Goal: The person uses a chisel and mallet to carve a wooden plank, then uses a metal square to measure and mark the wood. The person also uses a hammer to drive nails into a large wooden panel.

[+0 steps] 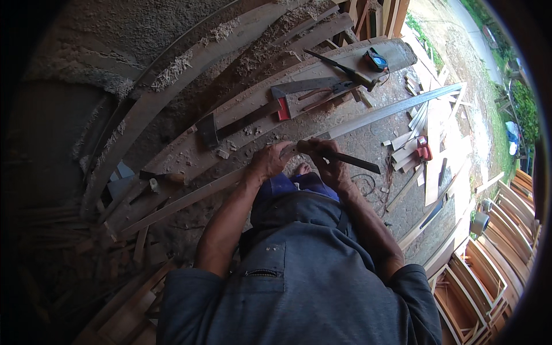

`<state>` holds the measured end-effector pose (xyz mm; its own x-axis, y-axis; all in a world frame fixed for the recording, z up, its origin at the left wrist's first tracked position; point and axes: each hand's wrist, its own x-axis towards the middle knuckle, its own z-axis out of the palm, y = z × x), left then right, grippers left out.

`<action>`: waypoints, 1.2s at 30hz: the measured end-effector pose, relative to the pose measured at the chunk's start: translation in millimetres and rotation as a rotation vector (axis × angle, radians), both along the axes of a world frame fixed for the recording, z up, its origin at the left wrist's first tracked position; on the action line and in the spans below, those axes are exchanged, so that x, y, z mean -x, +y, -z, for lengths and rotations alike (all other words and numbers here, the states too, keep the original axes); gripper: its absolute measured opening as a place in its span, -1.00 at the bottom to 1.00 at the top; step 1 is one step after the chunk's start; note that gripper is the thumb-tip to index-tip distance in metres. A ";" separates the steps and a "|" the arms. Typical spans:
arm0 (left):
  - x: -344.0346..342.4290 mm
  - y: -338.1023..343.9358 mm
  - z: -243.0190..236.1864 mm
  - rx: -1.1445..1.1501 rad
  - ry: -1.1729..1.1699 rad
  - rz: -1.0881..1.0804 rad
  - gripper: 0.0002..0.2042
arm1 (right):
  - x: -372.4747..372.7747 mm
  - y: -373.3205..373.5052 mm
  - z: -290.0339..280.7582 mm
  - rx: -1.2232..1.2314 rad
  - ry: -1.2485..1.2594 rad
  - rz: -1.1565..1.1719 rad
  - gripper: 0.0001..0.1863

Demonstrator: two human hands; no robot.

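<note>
A long, narrow wooden strip (397,108) runs slantwise in front of my body, from lower left to upper right. My left hand (268,161) is closed around its middle, the fingers partly hidden. Close beside it, my right hand (329,160) grips a tool with a dark, flat, chisel-like blade (357,162) that points right. The tool's exact kind is hard to make out, and its working contact with the strip is hidden by my fingers.
Ahead, a thick plank (172,150) carries a hatchet-like tool (208,131), a red-handled square (282,109), a blue tape measure (375,60) and wood shavings. A red tool (423,149) lies among offcuts at right. Wooden frames (468,287) stand at lower right.
</note>
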<state>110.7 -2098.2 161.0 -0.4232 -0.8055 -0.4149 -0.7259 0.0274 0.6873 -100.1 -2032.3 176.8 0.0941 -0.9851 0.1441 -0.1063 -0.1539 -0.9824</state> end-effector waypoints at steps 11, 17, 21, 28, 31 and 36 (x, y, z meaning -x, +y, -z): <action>2.9 -6.7 11.4 -0.014 0.071 -0.022 -0.49 | 12.3 -16.5 -2.5 0.055 0.127 0.020 -0.74; 4.6 -5.9 41.6 -0.030 0.154 -0.041 -0.50 | 50.4 -25.1 -28.7 0.061 0.025 0.307 -0.74; 41.3 -14.5 30.4 -0.024 0.066 -0.022 -0.50 | 62.8 -21.9 -19.2 0.053 0.121 0.243 -0.73; 47.8 -15.4 25.5 -0.003 0.112 0.015 -0.49 | 51.3 -12.2 -18.5 0.087 0.232 0.379 -0.78; 49.5 -14.4 9.4 0.051 -0.002 -0.017 -0.51 | 55.0 -0.4 5.1 0.044 0.157 0.376 -0.78; 49.6 -21.5 30.2 -0.021 0.008 -0.002 -0.51 | 50.7 -11.1 -32.2 0.169 0.060 0.375 -0.76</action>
